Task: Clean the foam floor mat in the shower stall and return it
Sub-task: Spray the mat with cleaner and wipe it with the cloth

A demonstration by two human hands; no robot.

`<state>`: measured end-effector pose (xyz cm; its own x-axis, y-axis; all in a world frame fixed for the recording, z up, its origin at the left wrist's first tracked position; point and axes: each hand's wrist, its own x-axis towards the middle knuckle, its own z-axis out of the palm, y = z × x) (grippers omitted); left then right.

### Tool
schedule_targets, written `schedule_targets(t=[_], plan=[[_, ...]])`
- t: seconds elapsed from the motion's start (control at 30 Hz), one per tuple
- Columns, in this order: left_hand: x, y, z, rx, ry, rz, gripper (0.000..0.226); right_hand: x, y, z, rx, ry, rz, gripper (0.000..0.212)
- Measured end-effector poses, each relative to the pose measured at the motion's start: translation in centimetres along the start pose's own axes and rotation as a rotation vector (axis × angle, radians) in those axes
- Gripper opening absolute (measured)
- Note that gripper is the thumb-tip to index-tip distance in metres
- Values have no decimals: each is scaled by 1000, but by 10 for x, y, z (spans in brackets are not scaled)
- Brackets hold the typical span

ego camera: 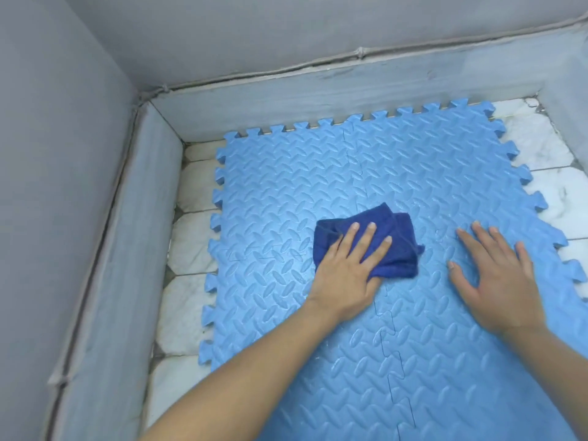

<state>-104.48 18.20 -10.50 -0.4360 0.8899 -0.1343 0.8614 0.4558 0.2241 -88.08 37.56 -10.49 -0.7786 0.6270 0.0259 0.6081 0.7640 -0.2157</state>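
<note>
Down the left of frame there's a strip of bare floor tile (pixel 187 246) beside the foam mat (pixel 286 186), which fills the stall floor. My left hand (pixel 346 275), grip flat, presses the blue cloth (pixel 397 237) mid-frame. Right hand (pixel 499 281) lies spread and empty, bracing. Unwiped mat stretches toward upper frame, so I'd push that way.

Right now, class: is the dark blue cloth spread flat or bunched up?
Bunched up. The dark blue cloth shows overlapping folds under the left hand, covering only a small patch of the foam mat.
</note>
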Motion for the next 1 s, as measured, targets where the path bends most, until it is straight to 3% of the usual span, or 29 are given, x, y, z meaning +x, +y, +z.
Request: schedule_targets(t=[0.1,0.27,0.37,0.43,0.57,0.63,0.7,0.9,1.0], plan=[[-24,-26,-4,-19,26,-56,62,1,-3,-2,-4,-20,10,68],[-76,-110,-16,-12,48,-443,67,-5,-7,2,-98,-30,28,67],[-88,-126,-18,-53,29,-607,59,-9,-18,5,-71,3,80,63],[-90,-101,-16,-96,40,-561,60,-18,-35,11,-12,44,130,60],[-116,-11,9,-40,-20,-145,64,-35,-60,21,52,76,83,54],[-137,10,17,-20,-35,-81,66,-37,-60,19,74,64,72,55],[-153,-6,18,-25,-17,-140,66,-36,-57,17,79,45,80,54],[-184,-86,4,-86,65,-668,65,-36,-66,15,5,-33,111,50],[-172,-61,7,-71,52,-617,65,-36,-75,13,-8,-103,178,52]])
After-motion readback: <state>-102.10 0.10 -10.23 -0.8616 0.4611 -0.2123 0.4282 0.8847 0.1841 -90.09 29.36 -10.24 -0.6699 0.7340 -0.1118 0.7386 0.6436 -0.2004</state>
